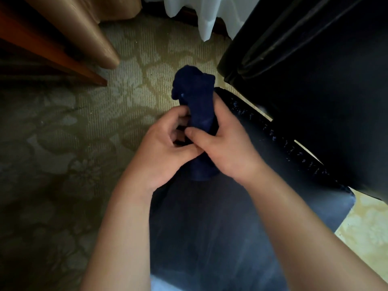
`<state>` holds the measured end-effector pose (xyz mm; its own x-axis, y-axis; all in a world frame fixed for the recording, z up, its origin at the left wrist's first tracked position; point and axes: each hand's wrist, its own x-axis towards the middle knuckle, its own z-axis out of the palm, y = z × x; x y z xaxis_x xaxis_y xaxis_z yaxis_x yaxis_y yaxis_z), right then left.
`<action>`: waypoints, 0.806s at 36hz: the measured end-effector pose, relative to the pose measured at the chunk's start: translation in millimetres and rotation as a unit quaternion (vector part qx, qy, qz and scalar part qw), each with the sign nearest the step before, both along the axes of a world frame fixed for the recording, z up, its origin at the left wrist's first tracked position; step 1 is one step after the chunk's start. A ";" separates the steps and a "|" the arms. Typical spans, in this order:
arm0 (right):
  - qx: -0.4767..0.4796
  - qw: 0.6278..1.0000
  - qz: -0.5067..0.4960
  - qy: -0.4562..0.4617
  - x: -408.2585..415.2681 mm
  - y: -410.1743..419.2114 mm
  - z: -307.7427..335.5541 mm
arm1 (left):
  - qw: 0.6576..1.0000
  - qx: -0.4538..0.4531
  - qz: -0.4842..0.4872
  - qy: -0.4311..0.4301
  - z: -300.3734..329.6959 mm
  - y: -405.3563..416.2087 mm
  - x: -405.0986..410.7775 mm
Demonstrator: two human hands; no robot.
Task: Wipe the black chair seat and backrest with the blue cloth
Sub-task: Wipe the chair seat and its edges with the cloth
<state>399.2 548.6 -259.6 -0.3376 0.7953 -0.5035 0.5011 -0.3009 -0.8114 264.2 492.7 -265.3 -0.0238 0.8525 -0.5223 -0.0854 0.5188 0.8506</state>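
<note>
**Both hands bunching the blue cloth, chair off to the right**

Blue cloth [195, 106] is rolled into a thick upright bundle, held mid-air in the centre of the view, above the person's lap. Its top end sticks up loose and crumpled above the hands; its bottom end pokes out below them.

Left hand [161, 150] is curled around the cloth's left side, fingers folded in against it, thumb crossing toward the other hand. Right hand [226, 143] wraps the cloth from the right, thumb pressed across the front of the bundle. The two hands touch each other at the thumbs. Both forearms are bare.

Black chair [315, 85] fills the upper right, well lit only along a fold; which part is seat and which is backrest is hard to tell in the dark. It sits just beside the hands, not touching the cloth. A dark speckled band [279, 135] runs diagonally between the lap and the chair.

Dark blue trousers [210, 227] cover the lower centre. Patterned carpet [94, 133] is on the left. A tan curtain [79, 24] and a wooden edge [52, 53] are top left, and a white curtain [205, 15] is top centre.
</note>
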 end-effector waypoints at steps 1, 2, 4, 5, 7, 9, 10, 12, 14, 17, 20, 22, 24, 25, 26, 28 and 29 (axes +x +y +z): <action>0.006 1.000 0.009 -0.003 1.7 3.3 -1.8 | 0.999 0.002 -0.002 -0.032 -0.6 -0.9 -2.0; 0.016 1.000 0.016 -0.012 3.6 5.8 -3.5 | 0.999 0.002 -0.001 -0.054 -1.6 -1.2 -3.3; 0.045 0.997 0.030 -0.051 7.3 8.6 -5.1 | 0.999 -0.012 0.020 -0.041 -3.9 0.1 -3.1; 0.066 0.994 0.039 -0.077 8.4 9.3 -4.1 | 0.999 -0.023 0.038 -0.006 -5.8 1.9 -2.1; 0.128 0.981 0.062 -0.131 11.2 9.6 -2.1 | 0.993 -0.048 0.062 0.093 -13.7 4.5 0.4; 0.189 0.961 0.085 -0.181 14.0 11.9 -4.2 | 0.980 -0.069 0.056 0.180 -23.7 4.8 0.7; 0.206 0.952 0.097 -0.204 15.2 14.0 -7.3 | 0.973 -0.081 0.041 0.210 -29.6 3.8 -0.3; 0.219 0.934 0.131 -0.252 16.6 16.2 -13.7 | 0.964 -0.106 -0.003 0.244 -42.1 2.4 -1.7; 0.218 0.917 0.166 -0.291 15.6 14.0 -18.8 | 0.959 -0.138 -0.040 0.245 -50.5 3.4 0.4; 0.223 0.892 0.211 -0.331 12.4 8.2 -23.3 | 0.961 -0.140 -0.038 0.234 -54.7 6.2 2.9; 0.218 0.887 0.225 -0.338 10.7 6.4 -25.1 | 0.967 -0.138 -0.041 0.212 -56.7 9.4 0.2; 0.220 0.886 0.228 -0.338 9.8 5.4 -25.4 | 0.967 -0.145 -0.058 0.199 -57.0 10.4 -1.8; 0.222 0.888 0.227 -0.332 8.8 4.5 -27.8 | 0.966 -0.154 -0.067 0.198 -57.1 10.9 -1.8; 0.221 0.891 0.222 -0.327 8.0 4.5 -30.3 | 0.964 -0.160 -0.070 0.201 -56.9 10.9 -1.1; 0.222 0.896 0.212 -0.321 7.3 5.1 -33.3 | 0.962 -0.165 -0.069 0.206 -57.1 10.5 0.2; 0.226 0.906 0.184 -0.306 4.6 7.6 -39.6 | 0.961 -0.169 -0.057 0.211 -58.2 9.8 3.1; 0.229 0.910 0.173 -0.301 2.7 9.1 -41.8 | 0.961 -0.169 -0.052 0.211 -58.8 9.6 4.6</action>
<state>401.8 557.7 -301.5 -0.3797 0.8669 -0.3230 0.8965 0.2587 -0.3597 268.9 502.3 -324.1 -0.2184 0.6445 -0.7328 0.2970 0.7592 0.5792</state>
